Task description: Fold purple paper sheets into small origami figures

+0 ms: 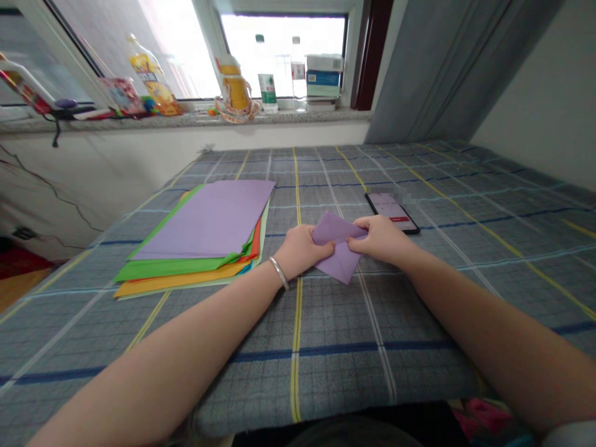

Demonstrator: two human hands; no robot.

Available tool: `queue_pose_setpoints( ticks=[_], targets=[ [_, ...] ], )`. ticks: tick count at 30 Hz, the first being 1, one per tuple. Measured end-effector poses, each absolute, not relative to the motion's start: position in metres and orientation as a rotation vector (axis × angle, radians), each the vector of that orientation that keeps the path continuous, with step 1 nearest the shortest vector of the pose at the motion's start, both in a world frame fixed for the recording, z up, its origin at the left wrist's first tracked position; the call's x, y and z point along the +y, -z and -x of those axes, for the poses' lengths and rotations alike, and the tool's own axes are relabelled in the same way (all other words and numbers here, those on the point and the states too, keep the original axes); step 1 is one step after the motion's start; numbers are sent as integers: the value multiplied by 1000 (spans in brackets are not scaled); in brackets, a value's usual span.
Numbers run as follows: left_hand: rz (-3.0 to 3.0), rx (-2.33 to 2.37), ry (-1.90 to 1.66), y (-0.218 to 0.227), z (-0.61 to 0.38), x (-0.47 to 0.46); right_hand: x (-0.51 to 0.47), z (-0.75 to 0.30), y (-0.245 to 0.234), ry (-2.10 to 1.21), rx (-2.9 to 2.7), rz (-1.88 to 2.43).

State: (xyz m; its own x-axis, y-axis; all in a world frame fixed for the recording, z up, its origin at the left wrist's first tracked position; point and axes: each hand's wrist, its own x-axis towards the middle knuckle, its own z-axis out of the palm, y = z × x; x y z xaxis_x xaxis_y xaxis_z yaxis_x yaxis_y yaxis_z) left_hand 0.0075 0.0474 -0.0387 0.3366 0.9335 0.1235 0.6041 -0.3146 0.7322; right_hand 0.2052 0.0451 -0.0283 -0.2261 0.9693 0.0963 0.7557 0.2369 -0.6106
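A folded piece of purple paper (343, 259) is held between my two hands, just above or on the checked cloth; I cannot tell which. It is roughly diamond-shaped, with a flap at the top and a point toward me. My left hand (300, 249), with a silver bangle at the wrist, pinches its left side with the thumb on top. On the other side my right hand (380, 241) grips the right edge between thumb and fingers. The fingers beneath the paper are hidden.
To the left lies a stack of coloured sheets (205, 217), purple on top, with green, orange and red edges below. A phone (393, 213) rests beyond my right hand. Bottles, boxes and a yellow cup (235, 90) line the windowsill (186, 124) behind the checked cloth (335, 323).
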Motion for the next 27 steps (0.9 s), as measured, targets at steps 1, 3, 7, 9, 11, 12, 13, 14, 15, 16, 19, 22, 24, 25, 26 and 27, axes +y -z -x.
queue_pose_setpoints(
  ticks=[1,3,7,9,11,12,13,14,15,16,19,22,24,25,26,27],
  targets=[
    [-2003,1347,-741,39,-7,48,45,-206,27,-638,-2036,1582],
    [-1956,1353,-742,39,-7,49,45,-207,26,-687,-1985,1588],
    [-1846,1315,-753,38,-6,49,49,-213,25,-777,-1891,1566],
    [-1810,1309,-749,37,-5,49,52,-218,25,-842,-1838,1545],
    [-1786,1313,-732,36,-4,50,54,-223,25,-891,-1783,1544],
    [-1775,1312,-723,36,-3,50,55,-225,24,-905,-1765,1550],
    [-1765,1309,-716,35,-3,51,55,-226,24,-912,-1758,1557],
    [-1757,1305,-712,35,-3,51,55,-227,23,-916,-1759,1565],
    [-1750,1302,-710,35,-3,51,54,-228,22,-920,-1767,1570],
    [-1745,1298,-710,35,-3,52,54,-228,21,-924,-1777,1572],
    [-1736,1291,-710,36,-2,53,52,-229,18,-944,-1796,1562],
    [-1717,1281,-705,39,1,55,53,-232,16,-988,-1801,1527],
    [-1685,1267,-713,41,3,57,55,-234,15,-1032,-1768,1500],
    [-1663,1261,-729,42,3,58,56,-234,16,-1052,-1724,1488],
    [-1639,1255,-751,43,3,59,56,-234,16,-1074,-1662,1472],
    [-1613,1246,-777,44,3,59,56,-232,18,-1102,-1593,1451]
  ],
)
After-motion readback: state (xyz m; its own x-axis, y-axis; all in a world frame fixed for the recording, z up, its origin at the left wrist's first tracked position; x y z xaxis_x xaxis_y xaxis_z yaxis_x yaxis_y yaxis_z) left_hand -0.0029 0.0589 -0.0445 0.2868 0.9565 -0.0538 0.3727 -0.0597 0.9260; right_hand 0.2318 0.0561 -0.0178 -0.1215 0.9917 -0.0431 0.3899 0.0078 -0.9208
